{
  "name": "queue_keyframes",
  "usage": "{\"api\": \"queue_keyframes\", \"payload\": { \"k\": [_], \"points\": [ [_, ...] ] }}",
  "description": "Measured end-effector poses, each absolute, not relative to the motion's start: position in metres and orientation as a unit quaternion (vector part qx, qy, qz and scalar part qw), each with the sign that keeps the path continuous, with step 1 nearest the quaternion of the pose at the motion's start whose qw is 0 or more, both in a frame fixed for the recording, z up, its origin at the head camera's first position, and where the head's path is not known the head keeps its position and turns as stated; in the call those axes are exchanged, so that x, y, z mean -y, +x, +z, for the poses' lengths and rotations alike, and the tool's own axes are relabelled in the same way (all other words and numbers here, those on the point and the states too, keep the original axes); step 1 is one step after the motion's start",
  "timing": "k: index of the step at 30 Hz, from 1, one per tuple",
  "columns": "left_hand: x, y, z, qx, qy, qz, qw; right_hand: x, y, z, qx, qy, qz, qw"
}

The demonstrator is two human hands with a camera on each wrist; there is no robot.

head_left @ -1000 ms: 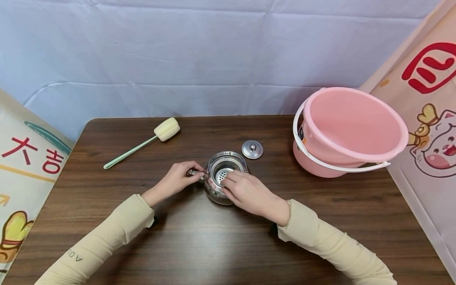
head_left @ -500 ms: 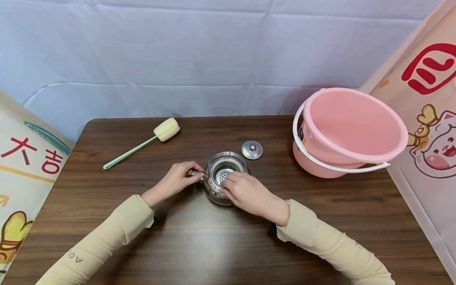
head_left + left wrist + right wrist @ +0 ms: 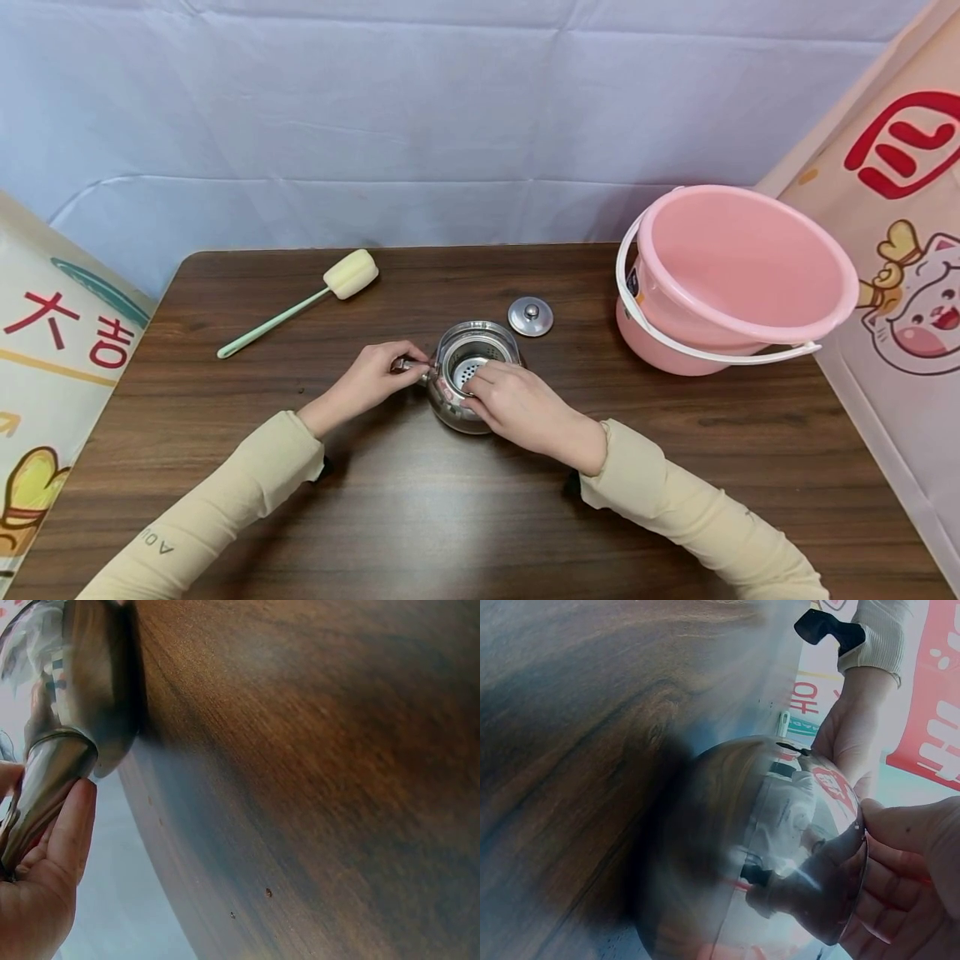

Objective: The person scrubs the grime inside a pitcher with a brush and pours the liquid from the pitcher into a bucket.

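A shiny steel teapot stands uncovered on the table, its spout toward my left hand. That hand pinches the spout between thumb and fingers, close to the teapot's body. Inside the opening sits a perforated strainer basket. My right hand grips the rim, with fingers reaching into the opening and the thumb on the near outer side. In the right wrist view the thumb tip lies right at the rim, and the fingertips are partly hidden behind it. The knobbed lid lies just behind the teapot.
A pink bucket with a white handle stands at the back right. At the back left lies a sponge brush with a pale green stick. The wooden table meets a pale cloth backdrop behind.
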State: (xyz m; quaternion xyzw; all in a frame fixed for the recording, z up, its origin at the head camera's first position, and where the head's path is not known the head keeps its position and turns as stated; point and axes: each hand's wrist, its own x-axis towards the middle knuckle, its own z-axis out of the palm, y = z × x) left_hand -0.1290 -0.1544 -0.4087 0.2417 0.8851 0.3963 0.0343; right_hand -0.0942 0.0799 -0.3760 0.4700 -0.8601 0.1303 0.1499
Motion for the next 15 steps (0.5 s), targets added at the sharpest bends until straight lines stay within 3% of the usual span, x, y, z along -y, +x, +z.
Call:
{"api": "queue_keyframes", "payload": {
  "k": [15],
  "points": [
    [0.1535,-0.1283,-0.4067,-0.887,0.244,0.392,0.029,-0.079,-0.0942,-0.3745,0.861,0.469,0.125,0.149]
  ]
}}
